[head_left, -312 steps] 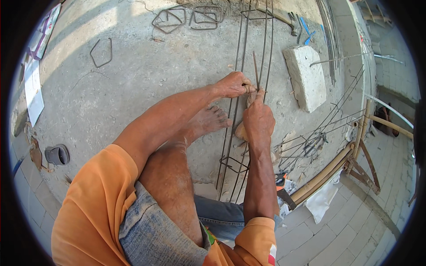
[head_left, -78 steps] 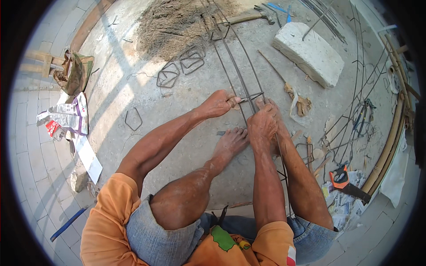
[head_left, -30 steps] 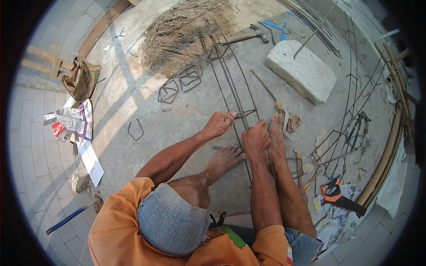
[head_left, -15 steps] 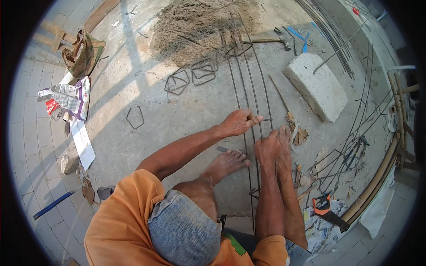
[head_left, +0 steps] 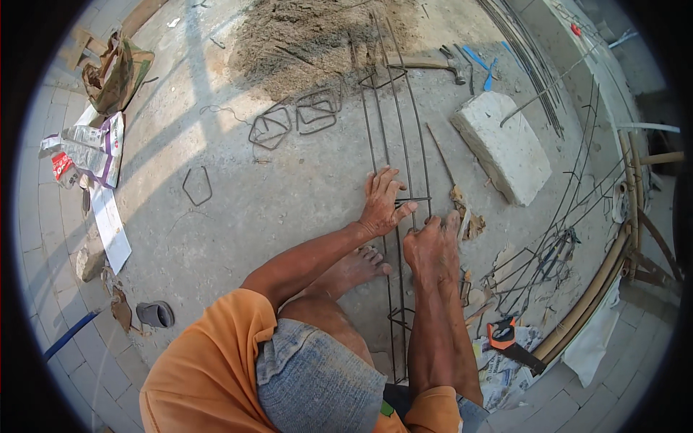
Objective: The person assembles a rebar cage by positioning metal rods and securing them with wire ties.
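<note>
A long narrow rebar cage (head_left: 421,144) of thin steel rods runs lengthwise along the concrete floor between my feet. A small stirrup (head_left: 416,199) crosses its rods near both hands. My left hand (head_left: 380,204) lies over the cage's left rods, just beside that stirrup, fingers spread and thumb out. To the right and slightly nearer, my right hand (head_left: 424,244) is closed around a rod on the cage's right side, next to my right foot (head_left: 453,224). Its fingertips are mostly hidden. My left foot (head_left: 366,270) stands at the cage's left side.
Bent wire stirrups (head_left: 271,128) lie left of the cage, before a sand heap (head_left: 289,54). A hammer (head_left: 426,63) rests near the far end. At right are a pale slab (head_left: 505,148), loose rods (head_left: 563,216) and a handsaw (head_left: 503,335). Bags (head_left: 108,148) lie at left.
My left hand has gone from a closed pinch at the stirrup to spread fingers over the left rods. My right hand stays at the right rod. The whole view has shifted slightly.
</note>
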Action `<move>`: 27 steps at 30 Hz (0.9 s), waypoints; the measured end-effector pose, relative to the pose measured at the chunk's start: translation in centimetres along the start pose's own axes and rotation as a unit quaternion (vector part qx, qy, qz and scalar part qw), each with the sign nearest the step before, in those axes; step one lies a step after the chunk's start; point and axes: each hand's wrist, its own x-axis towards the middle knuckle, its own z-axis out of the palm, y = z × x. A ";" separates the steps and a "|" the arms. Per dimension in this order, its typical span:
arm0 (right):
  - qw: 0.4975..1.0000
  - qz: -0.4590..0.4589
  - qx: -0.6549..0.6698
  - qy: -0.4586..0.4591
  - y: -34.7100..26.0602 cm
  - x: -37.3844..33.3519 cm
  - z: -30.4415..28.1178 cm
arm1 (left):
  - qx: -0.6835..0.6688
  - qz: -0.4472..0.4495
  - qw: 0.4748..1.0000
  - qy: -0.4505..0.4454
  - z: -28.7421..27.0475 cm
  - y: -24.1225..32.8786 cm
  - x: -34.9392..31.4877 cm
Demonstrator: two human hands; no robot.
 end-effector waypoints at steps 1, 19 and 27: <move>1.000 0.001 0.003 0.004 0.1 0.1 -0.4 | -0.006 0.006 1.000 0.025 -0.3 0.2 -0.5; 0.986 0.134 0.098 -0.011 1.5 0.9 3.6 | -0.117 -0.205 0.952 -0.197 -7.5 3.0 -0.5; 0.997 0.043 0.034 0.057 2.8 0.9 3.7 | -0.036 -0.154 0.948 -0.277 -9.7 7.0 4.2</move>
